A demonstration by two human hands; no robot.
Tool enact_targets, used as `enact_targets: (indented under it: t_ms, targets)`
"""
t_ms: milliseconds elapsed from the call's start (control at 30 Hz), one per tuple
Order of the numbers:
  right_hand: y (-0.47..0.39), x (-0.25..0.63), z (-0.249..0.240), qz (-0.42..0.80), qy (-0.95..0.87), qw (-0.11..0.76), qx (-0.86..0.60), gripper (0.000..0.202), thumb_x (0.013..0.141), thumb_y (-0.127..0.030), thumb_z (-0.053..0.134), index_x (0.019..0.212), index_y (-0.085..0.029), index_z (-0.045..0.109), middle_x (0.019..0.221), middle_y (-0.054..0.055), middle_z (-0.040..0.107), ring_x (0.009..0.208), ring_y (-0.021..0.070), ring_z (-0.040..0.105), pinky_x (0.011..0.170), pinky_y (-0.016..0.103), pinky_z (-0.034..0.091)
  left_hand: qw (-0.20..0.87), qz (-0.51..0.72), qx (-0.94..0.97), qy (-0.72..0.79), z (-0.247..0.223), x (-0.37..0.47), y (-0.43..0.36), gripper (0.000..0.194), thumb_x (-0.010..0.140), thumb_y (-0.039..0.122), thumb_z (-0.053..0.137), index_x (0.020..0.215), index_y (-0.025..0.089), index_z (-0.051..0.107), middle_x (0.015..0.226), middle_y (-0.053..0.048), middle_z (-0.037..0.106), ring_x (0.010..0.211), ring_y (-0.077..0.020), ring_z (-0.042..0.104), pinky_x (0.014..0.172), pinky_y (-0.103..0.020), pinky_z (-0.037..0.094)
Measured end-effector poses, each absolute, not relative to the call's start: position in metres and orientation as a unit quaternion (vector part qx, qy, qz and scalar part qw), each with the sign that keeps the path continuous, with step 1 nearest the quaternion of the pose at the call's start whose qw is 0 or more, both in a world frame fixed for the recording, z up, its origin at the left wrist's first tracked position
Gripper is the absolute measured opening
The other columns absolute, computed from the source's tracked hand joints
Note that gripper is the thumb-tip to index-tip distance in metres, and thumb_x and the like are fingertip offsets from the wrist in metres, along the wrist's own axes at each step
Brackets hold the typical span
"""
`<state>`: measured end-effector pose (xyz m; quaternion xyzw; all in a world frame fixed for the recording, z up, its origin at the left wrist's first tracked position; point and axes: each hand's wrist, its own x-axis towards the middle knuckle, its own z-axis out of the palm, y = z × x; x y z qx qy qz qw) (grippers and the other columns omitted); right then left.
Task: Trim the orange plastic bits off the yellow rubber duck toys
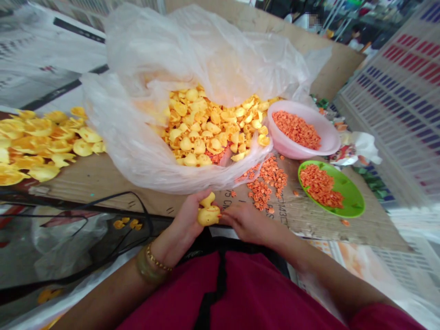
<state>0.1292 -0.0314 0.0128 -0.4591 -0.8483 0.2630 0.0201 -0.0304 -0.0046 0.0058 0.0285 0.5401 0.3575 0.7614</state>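
Note:
My left hand is closed around a hollow-looking yellow toy duck head, with a second yellow piece just above it in the same grasp. At the head's right side, my right hand pinches a small orange piece against it; the fingertips partly hide that piece. Beyond my hands, a large clear plastic bag lies open, full of yellow duck head parts. Loose small orange pieces are scattered on the cardboard in front of the bag.
A pink bowl and a green dish at the right hold orange pieces. More yellow parts are heaped at the left. Black cables hang at the left front edge. Plastic crates stand at the right.

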Motion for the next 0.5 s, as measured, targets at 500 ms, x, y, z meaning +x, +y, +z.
enact_targets:
  t_ms: [500]
  targets:
    - [-0.017, 0.139, -0.008, 0.417, -0.601, 0.310, -0.607, 0.011, 0.081, -0.022, 0.059, 0.082, -0.015, 0.068, 0.064, -0.001, 0.063, 0.057, 0.0128, 0.056, 0.058, 0.025, 0.048, 0.793, 0.357, -0.037, 0.492, 0.010, -0.044, -0.019, 0.016, 0.074, 0.024, 0.051, 0.075, 0.011, 0.061, 0.060, -0.012, 0.063, 0.056, -0.0240, 0.064, 0.054, -0.038, 0.054]
